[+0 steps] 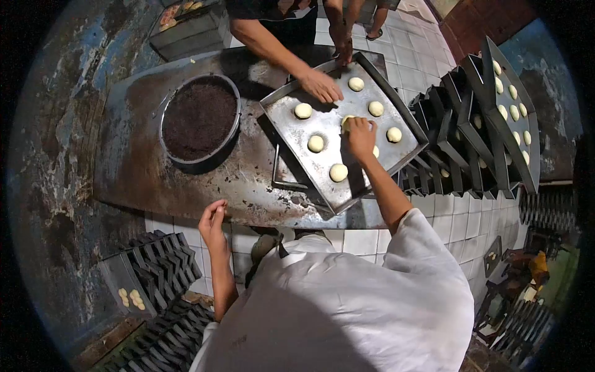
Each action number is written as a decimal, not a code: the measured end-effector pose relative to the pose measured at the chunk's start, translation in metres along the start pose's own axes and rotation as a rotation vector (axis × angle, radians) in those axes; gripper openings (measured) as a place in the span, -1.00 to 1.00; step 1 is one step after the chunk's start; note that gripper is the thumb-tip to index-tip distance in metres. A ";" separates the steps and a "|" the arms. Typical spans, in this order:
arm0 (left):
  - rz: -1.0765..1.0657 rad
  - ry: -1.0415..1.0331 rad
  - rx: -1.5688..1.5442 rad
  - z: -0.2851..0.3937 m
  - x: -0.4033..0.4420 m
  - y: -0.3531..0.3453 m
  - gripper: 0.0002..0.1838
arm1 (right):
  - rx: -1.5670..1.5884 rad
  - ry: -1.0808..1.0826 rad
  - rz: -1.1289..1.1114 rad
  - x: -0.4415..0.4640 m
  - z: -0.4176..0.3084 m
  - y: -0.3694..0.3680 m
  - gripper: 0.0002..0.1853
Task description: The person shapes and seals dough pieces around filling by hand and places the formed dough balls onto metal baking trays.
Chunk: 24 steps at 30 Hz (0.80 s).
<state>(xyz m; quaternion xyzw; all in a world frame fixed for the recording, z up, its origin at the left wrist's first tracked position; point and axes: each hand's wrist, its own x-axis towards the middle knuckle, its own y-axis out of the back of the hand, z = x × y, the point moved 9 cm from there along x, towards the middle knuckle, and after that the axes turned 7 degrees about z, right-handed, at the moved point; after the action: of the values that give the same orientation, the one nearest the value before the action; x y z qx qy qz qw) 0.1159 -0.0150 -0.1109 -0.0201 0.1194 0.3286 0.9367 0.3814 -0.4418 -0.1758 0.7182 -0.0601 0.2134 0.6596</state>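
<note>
My right hand [361, 139] reaches over a metal baking tray [291, 127], its fingers closed on a dough ball [347, 119] that they partly cover. Several other pale round dough balls, such as one near the front corner [338, 172], lie spaced out on the tray. Another one is half hidden behind my right wrist. My left hand [214, 228] hangs by the table's front edge, fingers loosely bent and apart, with nothing visible in it. Across the table, a co-worker's hand [321, 85] hovers over or touches the tray's far left part, and their other hand is at the far edge.
A round metal pan [237, 127] of dark brown crumbly filling stands on the worn metal table [133, 167], left of the tray. Stacked trays, some with dough pieces [514, 113], rise at the right. More stacked trays [155, 266] stand at the lower left.
</note>
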 end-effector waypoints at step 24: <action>-0.545 0.441 -0.501 -0.022 -0.026 -0.179 -0.68 | 1.635 -0.983 -0.286 -0.121 -0.198 0.030 -0.54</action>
<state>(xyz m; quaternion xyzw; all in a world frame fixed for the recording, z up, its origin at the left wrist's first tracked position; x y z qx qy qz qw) 0.2027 -0.1733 -0.1339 -0.3476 0.2235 0.0760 0.9074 0.2164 -0.2768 -0.1874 0.9653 -0.0744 -0.2178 -0.1236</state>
